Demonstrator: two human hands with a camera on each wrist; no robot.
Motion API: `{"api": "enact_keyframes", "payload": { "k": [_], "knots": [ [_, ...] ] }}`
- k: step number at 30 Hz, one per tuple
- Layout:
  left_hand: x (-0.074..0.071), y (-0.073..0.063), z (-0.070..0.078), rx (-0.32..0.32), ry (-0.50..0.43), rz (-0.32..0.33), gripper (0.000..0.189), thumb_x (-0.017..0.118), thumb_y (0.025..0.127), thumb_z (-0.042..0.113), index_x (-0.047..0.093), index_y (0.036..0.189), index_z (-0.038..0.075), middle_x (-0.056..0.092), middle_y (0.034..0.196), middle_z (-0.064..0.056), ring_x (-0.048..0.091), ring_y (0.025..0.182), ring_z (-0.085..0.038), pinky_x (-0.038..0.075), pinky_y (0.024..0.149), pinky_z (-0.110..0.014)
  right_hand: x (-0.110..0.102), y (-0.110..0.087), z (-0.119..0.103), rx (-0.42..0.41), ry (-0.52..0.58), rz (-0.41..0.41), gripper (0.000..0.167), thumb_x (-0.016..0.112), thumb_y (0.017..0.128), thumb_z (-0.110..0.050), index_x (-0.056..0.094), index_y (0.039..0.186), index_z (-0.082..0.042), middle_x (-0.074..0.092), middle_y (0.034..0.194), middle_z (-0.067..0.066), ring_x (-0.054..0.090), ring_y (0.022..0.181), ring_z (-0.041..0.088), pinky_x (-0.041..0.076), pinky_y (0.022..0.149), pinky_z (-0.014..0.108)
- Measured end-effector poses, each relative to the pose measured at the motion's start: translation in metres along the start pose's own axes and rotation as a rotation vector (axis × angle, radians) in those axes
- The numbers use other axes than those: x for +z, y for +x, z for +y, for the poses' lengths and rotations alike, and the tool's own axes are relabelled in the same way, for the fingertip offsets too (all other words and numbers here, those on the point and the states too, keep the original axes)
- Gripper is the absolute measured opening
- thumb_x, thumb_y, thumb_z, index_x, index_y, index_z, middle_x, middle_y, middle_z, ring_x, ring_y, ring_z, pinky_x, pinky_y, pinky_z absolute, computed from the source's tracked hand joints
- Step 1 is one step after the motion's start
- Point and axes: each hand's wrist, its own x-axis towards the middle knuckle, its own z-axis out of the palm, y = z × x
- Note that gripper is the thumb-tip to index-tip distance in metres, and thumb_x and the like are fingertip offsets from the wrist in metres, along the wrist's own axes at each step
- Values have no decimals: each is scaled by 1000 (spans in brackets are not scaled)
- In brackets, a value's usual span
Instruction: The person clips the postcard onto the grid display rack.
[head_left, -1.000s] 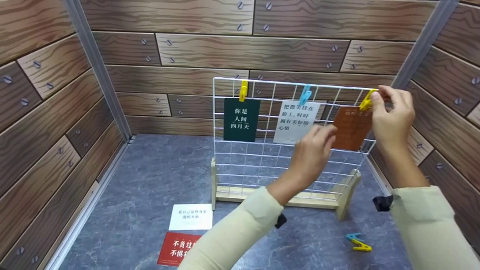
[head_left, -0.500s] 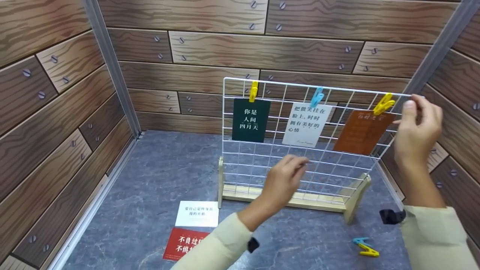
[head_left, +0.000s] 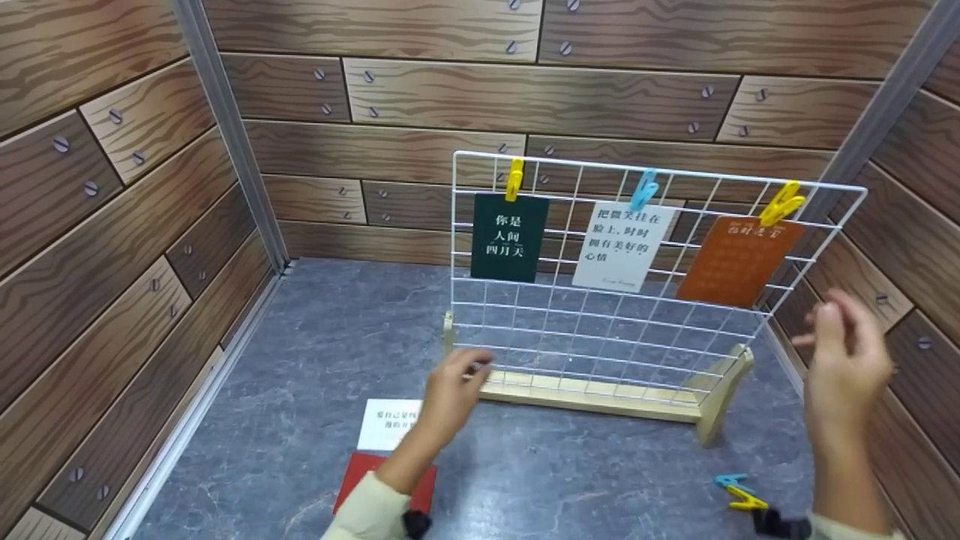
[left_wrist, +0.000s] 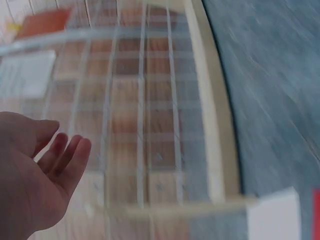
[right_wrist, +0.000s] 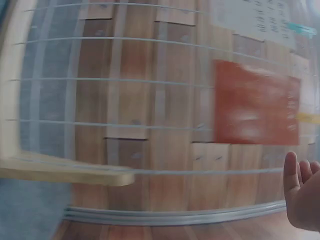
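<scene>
We kept left hand and right hand empty, fingers loosely bent, judging the white card, eight o'clock from the rack, light, flexible, best edge-pinched.

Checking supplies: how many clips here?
5: yellow clip on the green card, blue clip on the hanging white card, second yellow clip on the orange card, second blue clip, third yellow clip on the table. Others may be hidden.

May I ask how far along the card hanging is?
Done: green card, upper white card and orange card, clipped on the rack. In hand: nothing; left hand and right hand look empty. Probably remaining: lower white card and red card, on the table with blue clip and yellow clip.
</scene>
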Motion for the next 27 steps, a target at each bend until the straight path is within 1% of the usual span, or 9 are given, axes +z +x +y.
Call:
{"api": "enact_keyframes", "payload": {
  "k": [6,10,11,14,16,18,22,24,27],
  "knots": [
    [-30,-10,-49,-127,48,-10,14,70,93,6,74,106,4,71,101,-8,69,88,-22,59,77,-29,-40,-33,50,93,-487,-137,35,64,100,-21,64,132,-6,63,90,-22,60,66,-3,47,65,10],
    [-44,-15,-76,-186,86,-28,16,69,93,5,74,108,3,71,103,-10,68,89,-23,58,78,-32,-67,-51,78,123,-673,-285,38,68,98,-23,64,130,-2,58,89,-34,56,74,-9,48,65,8],
    [-48,-16,-82,-195,101,-31,17,69,93,5,74,109,2,71,103,-10,68,89,-24,58,78,-34,-73,-55,83,129,-711,-332,39,68,97,-25,64,129,-2,59,92,-32,55,76,-12,47,66,7],
    [-56,-21,-97,-237,155,-39,18,69,92,5,74,109,3,71,103,-10,67,90,-25,57,78,-39,-92,-63,98,154,-819,-481,42,69,97,-29,64,127,0,71,106,-11,49,83,-18,45,71,6],
    [-61,-23,-107,-265,188,-52,18,69,93,6,74,110,4,70,106,-11,67,92,-26,57,80,-42,-104,-66,107,202,-881,-594,46,69,97,-30,63,127,3,72,113,9,53,88,-12,45,75,10],
    [-66,-26,-116,-299,221,-64,20,69,94,8,73,113,6,69,111,-10,66,96,-27,56,82,-44,-113,-68,117,270,-928,-693,48,69,96,-29,62,128,6,68,120,25,61,93,2,49,78,18],
    [-73,-31,-131,-365,278,-84,23,69,95,11,72,117,9,67,120,-11,64,106,-29,55,87,-48,-125,-68,137,432,-1030,-843,55,72,93,-30,59,131,7,63,125,30,63,106,40,56,83,44],
    [-75,-33,-138,-373,311,-93,25,70,94,11,72,119,9,66,122,-12,64,109,-31,54,89,-50,-131,-69,146,490,-1092,-884,57,75,91,-32,59,130,6,62,125,31,60,109,46,53,84,53],
    [-78,-35,-150,-347,351,-101,28,72,90,8,72,119,6,66,122,-16,63,112,-37,53,93,-53,-139,-70,157,579,-1173,-928,62,78,87,-35,58,131,5,62,121,30,61,106,46,53,80,54]
  ]
}}
